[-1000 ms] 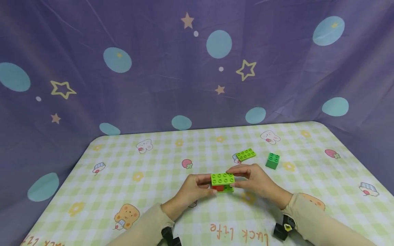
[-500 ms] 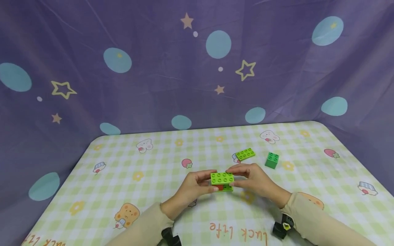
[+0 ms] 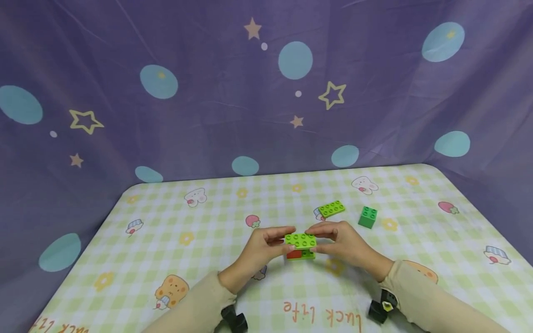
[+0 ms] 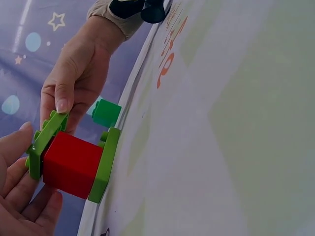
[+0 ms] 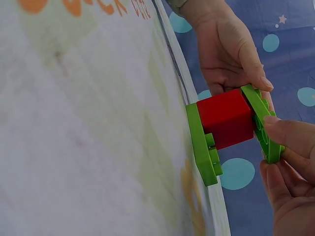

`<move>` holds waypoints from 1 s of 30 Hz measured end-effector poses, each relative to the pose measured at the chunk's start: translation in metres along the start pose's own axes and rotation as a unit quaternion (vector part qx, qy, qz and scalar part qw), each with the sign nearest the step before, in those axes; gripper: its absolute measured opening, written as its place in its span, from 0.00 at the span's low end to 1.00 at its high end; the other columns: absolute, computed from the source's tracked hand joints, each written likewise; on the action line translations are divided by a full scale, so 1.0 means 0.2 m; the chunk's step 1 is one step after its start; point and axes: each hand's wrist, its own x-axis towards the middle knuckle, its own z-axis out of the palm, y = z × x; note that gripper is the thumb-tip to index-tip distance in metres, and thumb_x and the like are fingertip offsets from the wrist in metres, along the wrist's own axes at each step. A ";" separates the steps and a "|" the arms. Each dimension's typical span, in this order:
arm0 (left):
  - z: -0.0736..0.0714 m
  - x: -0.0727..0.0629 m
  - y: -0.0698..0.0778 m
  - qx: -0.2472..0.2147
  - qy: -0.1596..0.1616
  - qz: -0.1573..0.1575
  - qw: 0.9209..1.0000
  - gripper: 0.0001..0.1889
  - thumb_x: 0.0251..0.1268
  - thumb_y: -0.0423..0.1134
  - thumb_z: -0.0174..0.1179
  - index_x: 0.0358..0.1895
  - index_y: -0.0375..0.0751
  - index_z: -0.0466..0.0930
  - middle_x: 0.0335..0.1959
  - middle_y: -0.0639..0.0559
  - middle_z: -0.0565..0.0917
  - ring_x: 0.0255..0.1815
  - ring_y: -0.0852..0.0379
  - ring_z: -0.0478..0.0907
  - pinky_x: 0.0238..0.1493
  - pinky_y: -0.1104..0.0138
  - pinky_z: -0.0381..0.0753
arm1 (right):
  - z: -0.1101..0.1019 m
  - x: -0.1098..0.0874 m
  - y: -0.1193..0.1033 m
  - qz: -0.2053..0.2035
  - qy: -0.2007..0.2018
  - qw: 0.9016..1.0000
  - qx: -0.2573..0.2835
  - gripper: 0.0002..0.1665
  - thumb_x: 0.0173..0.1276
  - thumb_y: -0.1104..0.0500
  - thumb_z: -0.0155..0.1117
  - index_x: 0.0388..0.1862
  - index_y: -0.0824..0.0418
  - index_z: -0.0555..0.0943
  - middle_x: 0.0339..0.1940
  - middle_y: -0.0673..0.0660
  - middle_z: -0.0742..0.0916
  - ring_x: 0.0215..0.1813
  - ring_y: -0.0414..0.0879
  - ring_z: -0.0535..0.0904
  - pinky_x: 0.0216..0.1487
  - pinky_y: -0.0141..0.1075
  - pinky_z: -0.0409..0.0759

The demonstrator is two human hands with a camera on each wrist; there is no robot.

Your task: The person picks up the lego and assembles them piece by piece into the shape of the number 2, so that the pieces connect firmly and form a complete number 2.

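A lime-green building plate (image 3: 300, 241) lies on top of a red block (image 3: 294, 254), which stands at the left end of another lime-green plate (image 5: 199, 142) on the table. In the right wrist view the top plate tilts slightly against the red block (image 5: 226, 118). My left hand (image 3: 260, 249) holds the top plate's left end, thumb at the front edge and fingers behind. Its right end is pinched between thumb and fingers of my right hand (image 3: 347, 243). How firmly the studs are joined cannot be seen.
Beyond my right hand lie a loose lime-green plate (image 3: 331, 209) and a darker green block (image 3: 368, 217). A checked cloth (image 3: 208, 268) covers the table, and a purple curtain (image 3: 200, 129) hangs behind its far edge.
My left thumb has risen from beside the red block to the top plate's front edge, and the left forefinger has lifted along the back. My right hand stays almost still.
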 end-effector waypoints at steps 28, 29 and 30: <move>0.01 0.01 -0.03 -0.034 -0.019 -0.029 0.999 0.22 0.60 0.33 0.63 0.57 0.28 0.75 0.48 0.37 0.82 0.41 0.59 0.82 0.43 0.71 0.80 | 0.00 -0.01 0.01 0.007 0.006 1.000 0.004 0.21 0.55 0.66 0.72 0.49 0.69 0.82 0.50 0.62 0.84 0.52 0.39 0.79 0.55 0.34 0.76; 0.01 0.01 -0.03 -0.032 -0.019 -0.030 0.999 0.22 0.60 0.33 0.63 0.57 0.28 0.75 0.48 0.37 0.82 0.41 0.59 0.82 0.42 0.71 0.80 | 0.00 -0.01 0.01 0.010 0.008 1.000 0.003 0.21 0.55 0.66 0.72 0.49 0.69 0.82 0.50 0.62 0.84 0.53 0.40 0.79 0.55 0.34 0.76; 0.01 0.01 -0.02 -0.033 -0.019 -0.030 0.999 0.22 0.60 0.33 0.63 0.57 0.28 0.75 0.48 0.37 0.82 0.42 0.59 0.82 0.42 0.71 0.80 | 0.00 -0.01 0.01 0.013 0.010 1.000 0.004 0.21 0.55 0.66 0.72 0.49 0.69 0.82 0.50 0.63 0.84 0.53 0.40 0.79 0.55 0.35 0.76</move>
